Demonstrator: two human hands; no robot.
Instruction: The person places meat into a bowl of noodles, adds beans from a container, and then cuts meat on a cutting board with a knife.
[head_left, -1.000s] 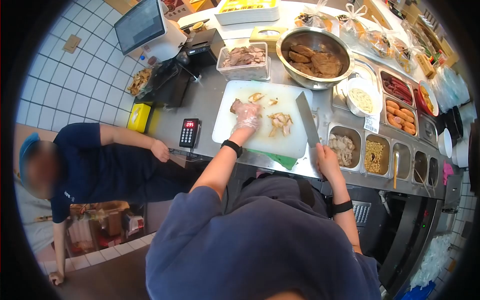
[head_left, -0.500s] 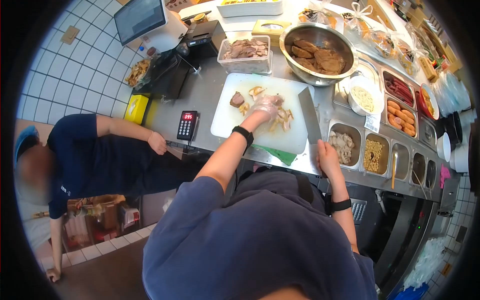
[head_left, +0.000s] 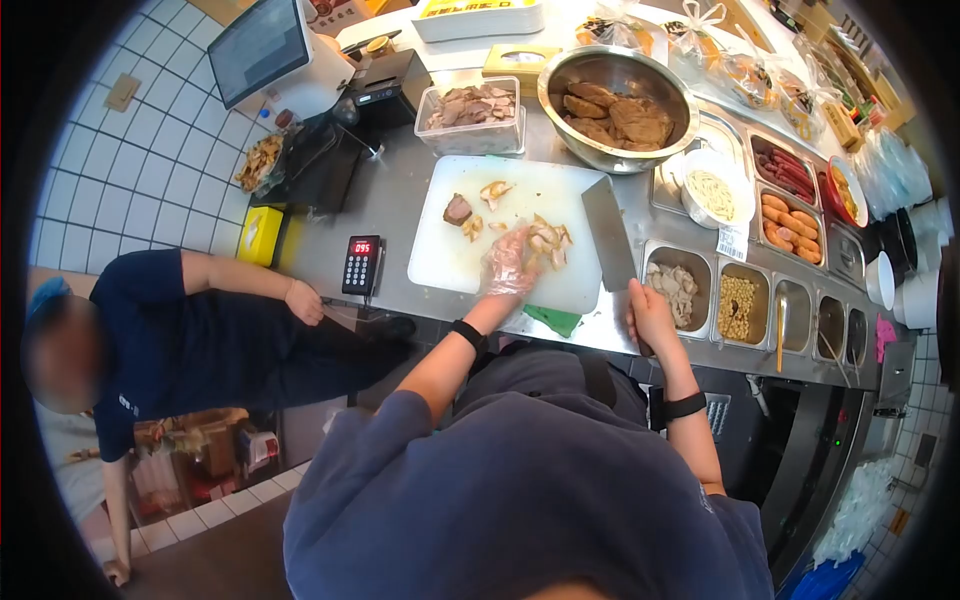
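Observation:
My left hand [head_left: 509, 262], in a clear plastic glove, is low over the white cutting board [head_left: 445, 262]. Its fingers are stretched out beside a small pile of chopped meat pieces [head_left: 550, 243], and nothing shows in them. My right hand [head_left: 653, 318] is bare and wrapped round the handle of a cleaver [head_left: 606, 235]. The broad blade points away from me along the board's right side. Further up the board lie a dark chunk of meat [head_left: 457, 209] and a few pale scraps [head_left: 494, 192]. A green cloth [head_left: 552, 320] sticks out at the board's near edge.
Behind the board stand a plastic tub of sliced meat [head_left: 470, 108] and a steel bowl of browned meat [head_left: 620, 110]. Food pans [head_left: 738, 305] line the right side. A keypad with a red display [head_left: 361, 265] is on the left, near a co-worker [head_left: 190, 330].
My left hand has drawn back toward me and a little left, uncovering more of the chopped meat. My right hand still holds the cleaver in about the same place.

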